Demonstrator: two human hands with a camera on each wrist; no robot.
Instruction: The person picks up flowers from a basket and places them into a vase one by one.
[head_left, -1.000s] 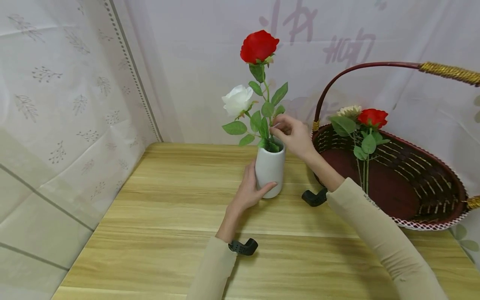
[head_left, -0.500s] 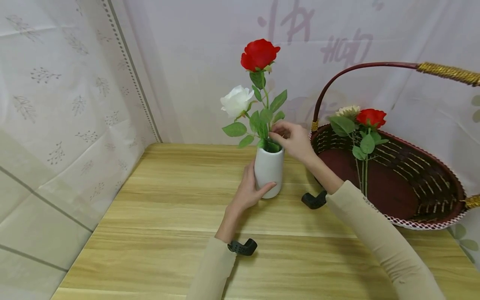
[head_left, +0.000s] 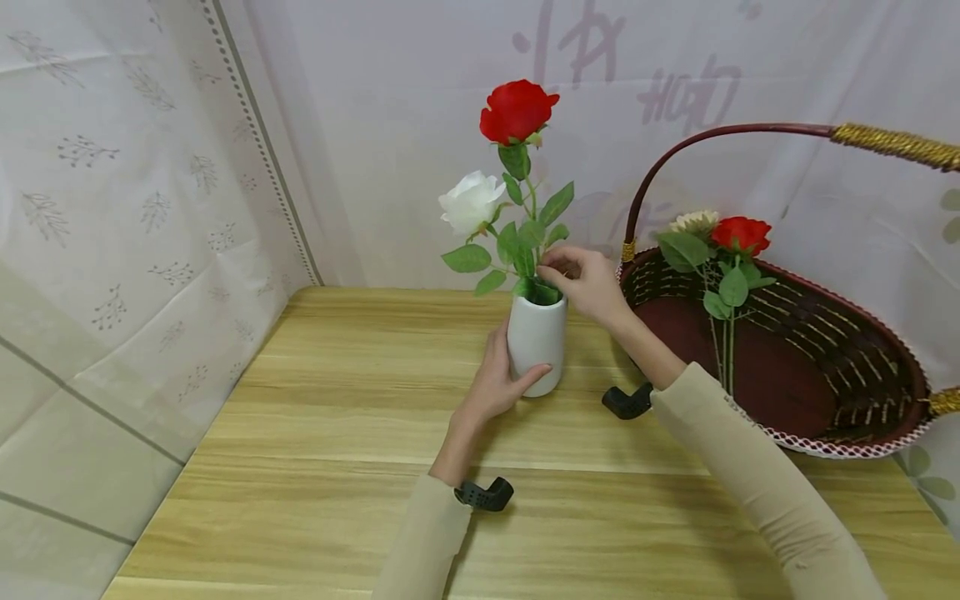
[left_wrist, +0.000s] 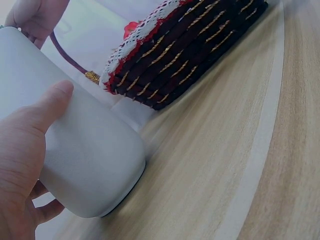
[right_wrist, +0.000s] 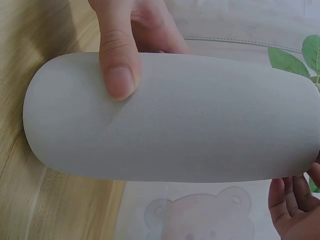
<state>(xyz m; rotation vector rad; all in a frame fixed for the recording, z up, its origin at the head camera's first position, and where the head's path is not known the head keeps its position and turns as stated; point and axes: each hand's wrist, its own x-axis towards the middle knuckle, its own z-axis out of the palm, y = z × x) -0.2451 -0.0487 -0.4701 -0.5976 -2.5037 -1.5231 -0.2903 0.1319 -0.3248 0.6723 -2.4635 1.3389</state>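
A white vase [head_left: 537,346] stands upright on the wooden table, and my left hand [head_left: 495,379] grips its lower side, thumb across the front. Out of its mouth rise a red rose [head_left: 517,112] and, lower to the left, a white rose [head_left: 472,204], both with green leaves. Just above the rim, my right hand [head_left: 588,283] pinches the red rose's stem; leaves partly cover the fingertips. The right wrist view shows the vase [right_wrist: 175,120] from close up, with the left thumb pressed on it. The stem ends are hidden inside the vase.
To the right is a dark woven basket [head_left: 885,367] with a tall arched handle [head_left: 750,129]. Inside lean another red rose [head_left: 741,235] and a cream flower [head_left: 696,222]. Patterned cloth [head_left: 390,150] hangs behind and left of the table [head_left: 337,400].
The red rose has come down a little into the vase, together with my right hand. My left hand keeps its hold on the vase. The last half second shows hardly any movement.
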